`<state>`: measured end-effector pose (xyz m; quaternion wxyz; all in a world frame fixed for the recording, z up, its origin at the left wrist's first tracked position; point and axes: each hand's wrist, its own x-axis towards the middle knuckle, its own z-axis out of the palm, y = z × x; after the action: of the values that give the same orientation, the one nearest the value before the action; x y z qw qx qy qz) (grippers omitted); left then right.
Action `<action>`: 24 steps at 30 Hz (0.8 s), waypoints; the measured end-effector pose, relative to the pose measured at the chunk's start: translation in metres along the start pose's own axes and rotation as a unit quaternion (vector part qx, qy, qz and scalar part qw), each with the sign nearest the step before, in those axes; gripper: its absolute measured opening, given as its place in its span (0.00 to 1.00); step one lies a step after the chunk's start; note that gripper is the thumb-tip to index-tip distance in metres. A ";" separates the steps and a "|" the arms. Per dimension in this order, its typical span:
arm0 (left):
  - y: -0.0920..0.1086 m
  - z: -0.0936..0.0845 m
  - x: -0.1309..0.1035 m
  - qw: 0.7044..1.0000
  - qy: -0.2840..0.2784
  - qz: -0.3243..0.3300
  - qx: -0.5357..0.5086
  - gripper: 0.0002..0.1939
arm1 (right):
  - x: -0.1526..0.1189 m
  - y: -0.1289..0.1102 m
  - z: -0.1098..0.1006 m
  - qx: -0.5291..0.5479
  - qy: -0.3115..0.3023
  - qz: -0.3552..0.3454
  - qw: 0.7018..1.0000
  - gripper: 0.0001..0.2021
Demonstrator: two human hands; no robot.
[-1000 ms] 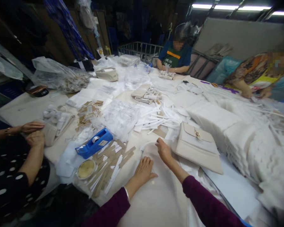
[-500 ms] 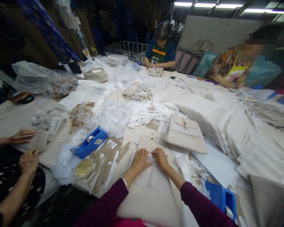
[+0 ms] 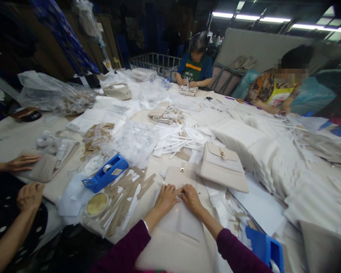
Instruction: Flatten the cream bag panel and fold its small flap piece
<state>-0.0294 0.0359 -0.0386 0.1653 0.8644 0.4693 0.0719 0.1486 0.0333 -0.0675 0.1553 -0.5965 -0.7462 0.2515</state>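
Observation:
A beige bag with a gold clasp lies flat in front of me, with a thin, translucent white sheet over its lower part. My left hand rests on the sheet's upper part, fingers extended and thumb apart. Close beside it, my right hand has bent, closed fingers at the same place; what is between its fingertips is hidden. The two hands meet just below the clasp. A second beige bag with a gold clasp lies just beyond my right hand.
Left are a blue tape dispenser, brown and white strips and a round tape roll. Another blue dispenser and stacked white foam sheets lie right. A co-worker's hands are at far left; two people work across the table.
My hands have come together below the clasp, the left sliding right and slightly down. The view has tilted a little. At far left, the co-worker's hands have shifted left.

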 end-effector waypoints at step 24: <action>-0.003 -0.002 0.001 0.999 -0.022 0.031 0.005 0.17 | 0.149 0.006 -0.040 -0.166 -0.124 0.270 0.940 0.22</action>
<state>-0.0318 0.0389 -0.0381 0.1694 0.8808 0.4387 0.0556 0.1390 0.1865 -0.0480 -0.1131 -0.7569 -0.6018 0.2284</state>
